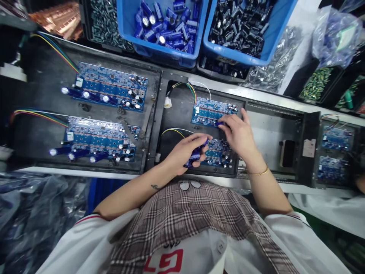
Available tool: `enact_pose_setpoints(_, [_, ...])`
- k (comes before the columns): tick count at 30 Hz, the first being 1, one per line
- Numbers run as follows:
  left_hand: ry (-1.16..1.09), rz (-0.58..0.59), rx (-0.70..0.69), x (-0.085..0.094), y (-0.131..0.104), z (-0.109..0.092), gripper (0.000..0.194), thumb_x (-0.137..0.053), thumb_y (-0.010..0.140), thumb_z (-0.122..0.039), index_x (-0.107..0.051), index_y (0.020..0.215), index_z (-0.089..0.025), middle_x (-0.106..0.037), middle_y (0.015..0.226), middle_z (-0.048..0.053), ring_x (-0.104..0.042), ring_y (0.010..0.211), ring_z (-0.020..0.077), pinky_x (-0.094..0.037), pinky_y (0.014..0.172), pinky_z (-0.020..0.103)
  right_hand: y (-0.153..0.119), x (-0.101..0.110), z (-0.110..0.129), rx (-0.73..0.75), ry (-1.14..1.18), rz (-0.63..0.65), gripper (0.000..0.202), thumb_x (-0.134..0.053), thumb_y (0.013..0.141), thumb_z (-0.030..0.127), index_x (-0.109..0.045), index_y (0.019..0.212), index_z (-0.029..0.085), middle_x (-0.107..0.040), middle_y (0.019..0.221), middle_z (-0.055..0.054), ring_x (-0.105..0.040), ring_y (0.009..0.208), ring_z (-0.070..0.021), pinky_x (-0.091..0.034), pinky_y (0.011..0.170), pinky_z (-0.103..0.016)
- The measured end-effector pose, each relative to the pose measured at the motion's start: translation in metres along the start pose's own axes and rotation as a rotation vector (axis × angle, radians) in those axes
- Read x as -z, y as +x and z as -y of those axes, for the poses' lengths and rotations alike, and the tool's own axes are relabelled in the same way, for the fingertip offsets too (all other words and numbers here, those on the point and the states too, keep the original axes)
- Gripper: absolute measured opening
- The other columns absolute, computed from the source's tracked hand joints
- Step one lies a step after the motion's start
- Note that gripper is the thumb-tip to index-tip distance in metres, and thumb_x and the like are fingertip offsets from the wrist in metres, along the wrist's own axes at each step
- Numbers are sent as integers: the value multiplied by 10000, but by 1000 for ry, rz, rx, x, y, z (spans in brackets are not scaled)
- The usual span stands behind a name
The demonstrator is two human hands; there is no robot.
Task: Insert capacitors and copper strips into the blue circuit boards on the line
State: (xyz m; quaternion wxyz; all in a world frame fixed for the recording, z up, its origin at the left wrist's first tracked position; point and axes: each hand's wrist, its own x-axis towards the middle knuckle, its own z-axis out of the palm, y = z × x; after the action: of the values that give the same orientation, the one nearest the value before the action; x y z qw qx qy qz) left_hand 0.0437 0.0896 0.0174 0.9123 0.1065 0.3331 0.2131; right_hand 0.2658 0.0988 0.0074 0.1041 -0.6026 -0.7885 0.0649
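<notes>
My left hand (pixel 190 151) is wrapped round several blue capacitors (pixel 195 155) over the left part of the lower circuit board (pixel 218 152). Between the thumb and fingers of my right hand (pixel 235 131) is one blue capacitor (pixel 219 123), at the lower edge of the upper circuit board (pixel 209 111); whether its leads are in the board cannot be seen. Both boards lie in a black tray (pixel 176 110), with coloured wires at their left ends.
A second black tray (pixel 37 91) on the left holds two boards with large blue capacitors. Behind stand blue bins of blue capacitors (pixel 164 49) and black capacitors (pixel 236 53). More boards (pixel 336 137) lie at the right, near part of another person's hand (pixel 361 182).
</notes>
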Motion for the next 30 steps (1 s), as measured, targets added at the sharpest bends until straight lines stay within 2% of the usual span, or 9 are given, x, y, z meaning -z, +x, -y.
enact_pose_setpoints(3, [-6, -14, -20, 0, -1, -2, 304, -626, 899, -252, -640, 1199, -204, -515, 791, -13, -496, 505, 43, -247, 364, 129, 1, 1, 0, 6, -22, 7, 205, -478, 996, 258, -661, 1080, 223, -736, 1048, -25, -682, 1006, -203, -215, 1229, -553])
enact_pose_setpoints(5, [-26, -10, -22, 1, -1, -1, 336, -633, 897, -256, -650, 1226, -188, -520, 806, -6, -498, 516, 43, -252, 365, 135, 1, 1, 0, 10, -27, 6, 209, -478, 996, 257, -664, 1085, 224, -737, 1058, -28, -682, 1013, -205, -216, 1226, -560])
enact_pose_setpoints(9, [-76, -14, -6, 4, 2, 3, 309, -651, 900, -311, -674, 1143, -122, -520, 797, 2, -489, 520, 43, -261, 355, 140, 0, -1, 0, 30, -41, -7, 215, -477, 1001, 278, -666, 1089, 226, -739, 1065, -31, -684, 1024, -205, -225, 1222, -567])
enact_pose_setpoints(13, [-107, -40, 24, 4, 6, 5, 253, -593, 947, -341, -658, 1006, -104, -507, 767, -3, -485, 504, 43, -273, 343, 138, -1, -5, -5, 65, -66, -26, 216, -474, 1007, 282, -666, 1090, 227, -743, 1063, -28, -688, 1023, -196, -247, 1216, -562])
enact_pose_setpoints(16, [-95, -44, 43, 2, 8, 4, 324, -512, 987, -399, -617, 886, -110, -485, 730, -8, -478, 490, 47, -278, 334, 137, -1, -3, -4, 106, -73, -32, 208, -498, 1000, 292, -672, 1103, 241, -752, 1038, -21, -691, 1026, -194, -232, 1222, -564])
enact_pose_setpoints(20, [-66, -35, 49, 2, 9, 5, 426, -485, 979, -510, -519, 765, -142, -472, 681, -9, -485, 488, 60, -282, 339, 134, -3, 18, 21, 97, 77, -65, 313, -581, 960, 366, -615, 1254, 263, -734, 1154, -46, -663, 1127, -217, -285, 1201, -551])
enact_pose_setpoints(23, [-48, -18, 43, 2, 7, 6, 448, -501, 959, -549, -520, 771, -143, -493, 690, 4, -506, 493, 70, -277, 350, 138, -3, 30, 44, 190, 258, 42, 288, -578, 963, 351, -616, 1240, 284, -734, 1158, -18, -664, 1128, -191, -325, 1195, -492])
enact_pose_setpoints(26, [-80, -7, 48, 3, 6, 4, 367, -498, 967, -499, -559, 873, -149, -529, 764, 15, -513, 490, 66, -261, 355, 143, 5, 22, 46, 149, 182, 31, 189, -517, 990, 292, -667, 1103, 270, -748, 1067, -8, -672, 1074, -188, -274, 1210, -512])
enact_pose_setpoints(30, [-91, -27, 78, 4, 5, 1, 260, -473, 970, -372, -601, 1046, -158, -555, 840, 21, -503, 485, 62, -268, 349, 153, 17, -4, 26, 46, 23, 13, 204, -481, 997, 274, -667, 1070, 234, -740, 1034, -30, -667, 1011, -207, -272, 1191, -541])
